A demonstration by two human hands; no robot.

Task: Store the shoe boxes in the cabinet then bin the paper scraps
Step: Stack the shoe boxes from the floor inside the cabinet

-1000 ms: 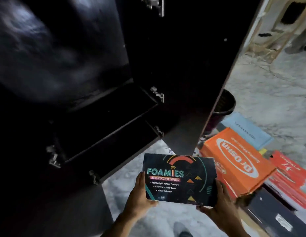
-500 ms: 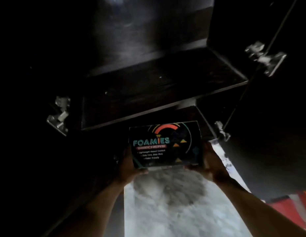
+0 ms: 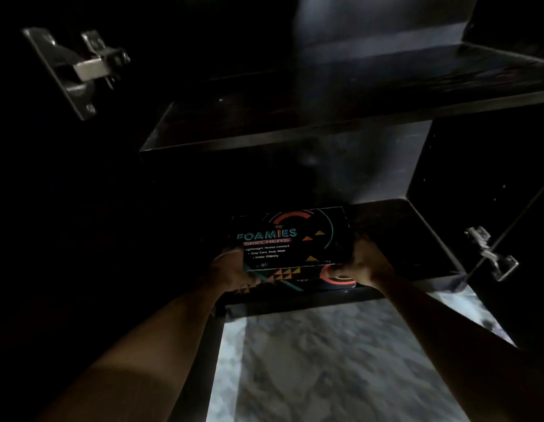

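A dark shoe box (image 3: 290, 239) printed with "FOAMIES SKECHERS" and coloured arcs and triangles sits at the front edge of the bottom shelf (image 3: 416, 236) of a dark cabinet. My left hand (image 3: 229, 269) grips its left end and my right hand (image 3: 360, 263) grips its right end. The box's near side faces me and its far end reaches into the cabinet. Whether its base rests on the shelf I cannot tell in the dim light. No paper scraps or bin are in view.
An upper shelf (image 3: 325, 117) spans the cabinet above the box. Metal door hinges show at upper left (image 3: 82, 68) and lower right (image 3: 489, 254). Grey marbled floor (image 3: 340, 360) lies below the cabinet between my forearms.
Both hands carried the box forward and down from in front of the cabinet to the bottom shelf's front edge. My view moved closer in; the other boxes on the floor left the frame.
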